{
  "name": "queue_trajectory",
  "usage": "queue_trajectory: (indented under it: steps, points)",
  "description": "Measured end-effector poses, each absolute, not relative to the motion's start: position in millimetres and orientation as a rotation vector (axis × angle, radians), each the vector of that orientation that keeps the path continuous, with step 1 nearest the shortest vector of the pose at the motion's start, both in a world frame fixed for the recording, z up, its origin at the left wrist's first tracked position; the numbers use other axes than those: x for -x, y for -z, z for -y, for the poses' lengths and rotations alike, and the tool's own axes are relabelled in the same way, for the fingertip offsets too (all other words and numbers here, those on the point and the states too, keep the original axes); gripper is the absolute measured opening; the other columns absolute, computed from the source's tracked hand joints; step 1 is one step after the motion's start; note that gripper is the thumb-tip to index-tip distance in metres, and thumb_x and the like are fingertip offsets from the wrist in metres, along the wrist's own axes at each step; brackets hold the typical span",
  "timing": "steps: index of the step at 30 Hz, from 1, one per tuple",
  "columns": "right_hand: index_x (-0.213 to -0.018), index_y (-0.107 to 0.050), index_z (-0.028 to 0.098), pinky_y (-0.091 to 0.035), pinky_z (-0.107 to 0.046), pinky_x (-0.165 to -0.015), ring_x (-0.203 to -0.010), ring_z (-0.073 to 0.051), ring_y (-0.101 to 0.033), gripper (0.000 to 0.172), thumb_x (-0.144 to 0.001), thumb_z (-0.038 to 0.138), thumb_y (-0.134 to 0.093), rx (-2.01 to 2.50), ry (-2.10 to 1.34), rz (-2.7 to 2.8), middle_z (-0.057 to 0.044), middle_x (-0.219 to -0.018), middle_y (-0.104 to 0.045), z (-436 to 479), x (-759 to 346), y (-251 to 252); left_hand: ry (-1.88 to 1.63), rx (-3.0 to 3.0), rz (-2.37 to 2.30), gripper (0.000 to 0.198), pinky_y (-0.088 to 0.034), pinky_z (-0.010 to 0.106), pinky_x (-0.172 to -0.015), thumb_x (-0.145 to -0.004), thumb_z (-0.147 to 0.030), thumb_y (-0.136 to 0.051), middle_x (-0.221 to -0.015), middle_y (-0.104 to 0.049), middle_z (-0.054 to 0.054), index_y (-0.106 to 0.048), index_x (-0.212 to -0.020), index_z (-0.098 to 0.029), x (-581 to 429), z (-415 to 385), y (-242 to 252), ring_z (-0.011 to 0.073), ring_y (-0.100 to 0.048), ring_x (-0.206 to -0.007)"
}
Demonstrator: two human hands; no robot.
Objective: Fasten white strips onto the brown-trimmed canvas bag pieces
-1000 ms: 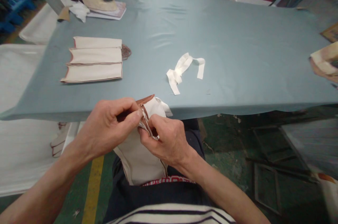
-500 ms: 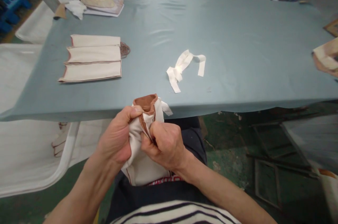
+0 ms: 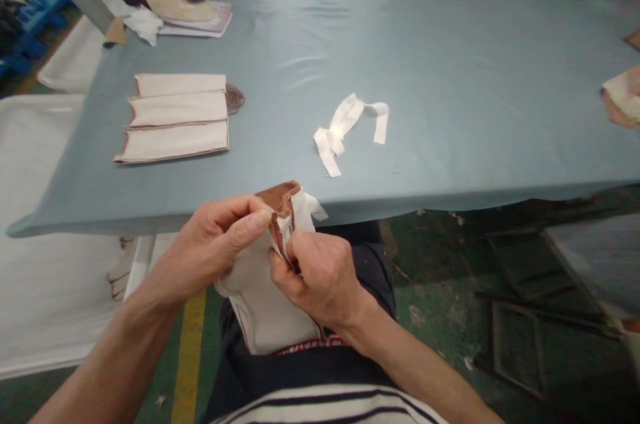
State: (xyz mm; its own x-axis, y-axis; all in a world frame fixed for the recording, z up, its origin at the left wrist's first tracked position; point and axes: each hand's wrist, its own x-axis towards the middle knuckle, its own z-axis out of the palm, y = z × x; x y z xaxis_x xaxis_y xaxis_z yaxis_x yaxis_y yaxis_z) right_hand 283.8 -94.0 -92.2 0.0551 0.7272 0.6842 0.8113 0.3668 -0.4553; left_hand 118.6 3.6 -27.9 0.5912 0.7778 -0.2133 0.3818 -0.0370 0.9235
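Left hand (image 3: 225, 237) is pinching, at the rim, a cream, brown-lined fabric pouch (image 3: 275, 311) by the near edge of the blue-grey, sheet-covered tabletop (image 3: 450, 97); right hand (image 3: 320, 274) is pinching just beside — close grips should be steadying the material.

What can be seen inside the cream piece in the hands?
Brown lining shows at the top of the cream piece; deeper inside is covered by the fabric itself and the left hand.

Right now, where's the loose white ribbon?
The ribbon lies near the head view's centre, on the table, right of the cream pieces, beyond the right hand.
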Motion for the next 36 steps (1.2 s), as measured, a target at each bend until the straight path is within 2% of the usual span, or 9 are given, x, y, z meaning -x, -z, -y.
queue_trajectory:
  steps: [8,12,16,18,21,23,25,28,36]
  points:
    - [-0.072,-0.054,0.026,-0.037,-0.034,-0.054,-0.051,-0.015,-0.055,0.031,-0.102,0.018,-0.060,1.381,0.166,1.738,0.002,-0.058,-0.062,91.8,-281.3,92.0,-0.401,-1.949,-1.068,0.033,-0.042,0.022,-0.054,-0.086,-0.048,-0.067,-0.064,-0.069,0.001,-0.072,-0.070,-0.020,-128.6,-4.2,5.9,0.0154,-0.057,-0.059]
    - [-0.080,-0.058,0.025,-0.045,-0.030,-0.057,-0.056,-0.014,-0.061,0.032,-0.106,0.040,-0.069,1.293,-0.032,1.657,0.004,-0.064,-0.066,90.8,-296.3,81.1,-0.475,-1.968,-0.974,0.030,-0.041,0.023,-0.053,-0.092,-0.044,-0.066,-0.063,-0.065,-0.003,-0.070,-0.072,-0.022,-120.2,-7.2,8.8,0.0144,-0.054,-0.057]
    - [-0.121,-0.067,0.019,-0.064,-0.036,-0.092,-0.104,-0.024,-0.081,0.041,-0.103,0.055,-0.076,1.129,-0.187,1.642,-0.011,-0.112,-0.084,72.2,-320.7,64.0,-0.610,-1.981,-0.956,0.025,-0.041,0.024,-0.057,-0.096,-0.038,-0.066,-0.066,-0.065,-0.004,-0.069,-0.076,-0.023,-112.5,-6.7,15.4,0.0140,-0.056,-0.059]
    - [-0.135,-0.064,0.019,-0.059,-0.046,-0.114,-0.124,-0.028,-0.078,0.055,-0.099,0.058,-0.079,1.043,-0.261,1.739,-0.015,-0.129,-0.083,56.1,-327.6,58.3,-0.707,-1.958,-0.971,0.023,-0.040,0.025,-0.057,-0.092,-0.033,-0.066,-0.064,-0.062,-0.005,-0.066,-0.072,-0.023,-115.2,-2.7,15.1,0.0134,-0.053,-0.057]
    - [-0.135,-0.065,0.023,-0.046,-0.054,-0.130,-0.121,-0.027,-0.078,0.061,-0.093,0.065,-0.082,0.973,-0.424,1.895,-0.011,-0.127,-0.083,33.0,-328.1,54.4,-0.805,-1.821,-0.953,0.025,-0.039,0.026,-0.057,-0.085,-0.032,-0.066,-0.060,-0.055,-0.005,-0.057,-0.063,-0.023,-124.4,5.4,11.8,0.0130,-0.047,-0.056]
    - [-0.125,-0.067,0.024,-0.050,-0.051,-0.124,-0.104,-0.023,-0.078,0.054,-0.093,0.064,-0.082,0.927,-0.548,1.931,-0.005,-0.112,-0.082,23.0,-325.4,54.1,-0.807,-1.691,-0.945,0.029,-0.038,0.026,-0.056,-0.082,-0.036,-0.069,-0.058,-0.051,-0.005,-0.053,-0.060,-0.024,-128.4,9.5,12.2,0.0129,-0.043,-0.055]
    - [-0.106,-0.067,0.023,-0.059,-0.036,-0.095,-0.078,-0.015,-0.068,0.039,-0.096,0.059,-0.079,0.886,-0.682,1.901,0.003,-0.087,-0.073,18.5,-323.5,54.5,-0.785,-1.581,-0.963,0.033,-0.037,0.027,-0.054,-0.082,-0.041,-0.072,-0.056,-0.051,-0.005,-0.052,-0.061,-0.025,-127.7,10.9,16.0,0.0131,-0.042,-0.053]
    - [-0.078,-0.050,0.024,-0.036,-0.024,-0.059,-0.059,-0.009,-0.039,0.043,-0.102,0.051,-0.073,0.858,-0.833,1.874,0.010,-0.066,-0.045,19.5,-325.5,52.2,-0.739,-1.581,-0.976,0.036,-0.036,0.026,-0.052,-0.088,-0.045,-0.072,-0.055,-0.049,-0.006,-0.053,-0.065,-0.025,-119.8,7.1,22.5,0.0127,-0.039,-0.051]
    - [-0.085,-0.056,0.022,-0.034,-0.023,-0.062,-0.064,-0.009,-0.042,0.036,-0.109,0.046,-0.068,0.940,-0.802,2.050,0.007,-0.075,-0.053,27.5,-341.6,27.6,-0.447,-1.922,-0.820,0.029,-0.043,0.022,-0.061,-0.101,-0.041,-0.067,-0.074,-0.069,-0.001,-0.073,-0.083,-0.019,-102.1,-17.0,5.3,0.0149,-0.057,-0.067]
